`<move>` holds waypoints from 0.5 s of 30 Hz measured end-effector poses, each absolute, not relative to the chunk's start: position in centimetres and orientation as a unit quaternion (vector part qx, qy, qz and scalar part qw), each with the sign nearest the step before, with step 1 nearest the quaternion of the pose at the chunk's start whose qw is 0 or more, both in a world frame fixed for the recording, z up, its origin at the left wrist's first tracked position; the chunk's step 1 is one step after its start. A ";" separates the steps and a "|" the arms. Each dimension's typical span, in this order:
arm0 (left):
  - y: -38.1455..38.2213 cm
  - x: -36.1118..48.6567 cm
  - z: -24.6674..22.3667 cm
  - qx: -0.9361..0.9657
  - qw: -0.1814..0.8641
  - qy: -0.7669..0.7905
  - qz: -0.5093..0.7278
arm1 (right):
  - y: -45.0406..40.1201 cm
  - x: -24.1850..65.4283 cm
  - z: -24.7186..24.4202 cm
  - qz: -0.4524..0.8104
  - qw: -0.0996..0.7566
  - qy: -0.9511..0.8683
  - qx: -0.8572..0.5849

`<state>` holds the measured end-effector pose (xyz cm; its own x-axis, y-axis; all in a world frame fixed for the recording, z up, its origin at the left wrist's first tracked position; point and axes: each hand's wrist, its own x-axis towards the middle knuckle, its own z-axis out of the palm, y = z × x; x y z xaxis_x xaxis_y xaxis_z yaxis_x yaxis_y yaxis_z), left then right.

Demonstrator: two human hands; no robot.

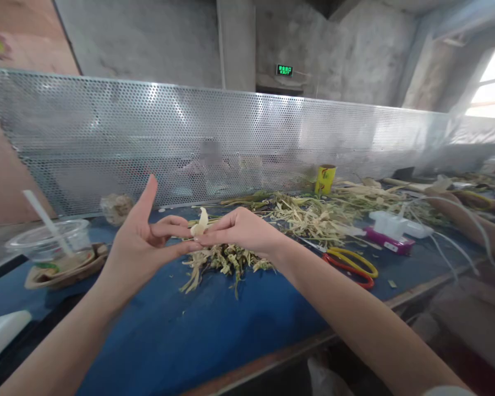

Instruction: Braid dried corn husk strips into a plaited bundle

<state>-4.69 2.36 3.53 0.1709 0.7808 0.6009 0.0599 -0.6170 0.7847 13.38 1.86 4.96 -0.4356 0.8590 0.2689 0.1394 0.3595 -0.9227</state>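
Between my two hands, above the blue tabletop [160,322], is a small pale curled piece [201,221] that looks like a petal or a strip of husk. My left hand [148,239] pinches at its lower left, with one digit sticking up. From the right, my right hand [245,234] has thumb and fingers closed on its lower end. The fingertips of both hands nearly meet there and partly hide the piece. Just beyond and below them lies a heap of dried greenish-yellow plant bits [226,263].
Scissors with red and yellow handles [350,264] lie right of my right forearm. More dry stalks [309,217], a yellow can [325,180] and a purple box [388,240] are behind. A lidded plastic cup [51,242] stands left. Another person's arm [470,220] is at right.
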 end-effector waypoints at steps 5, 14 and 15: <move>2.2 -4.1 2.8 0.714 0.313 0.305 0.547 | 2.8 13.8 3.4 0.478 0.360 -0.711 -0.369; 1.5 -5.0 2.6 0.672 0.282 0.410 0.548 | -1.3 20.9 -0.3 0.033 0.324 -0.769 -0.550; 1.6 -5.5 2.8 0.660 0.277 0.429 0.551 | -2.0 22.9 -1.3 -0.044 0.280 -0.742 -0.608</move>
<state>-5.55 1.57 2.79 0.0236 0.8716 0.4897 0.2615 -0.4781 0.8385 22.85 -1.97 -1.26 -0.1046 0.8767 0.4695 0.9265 0.2575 -0.2743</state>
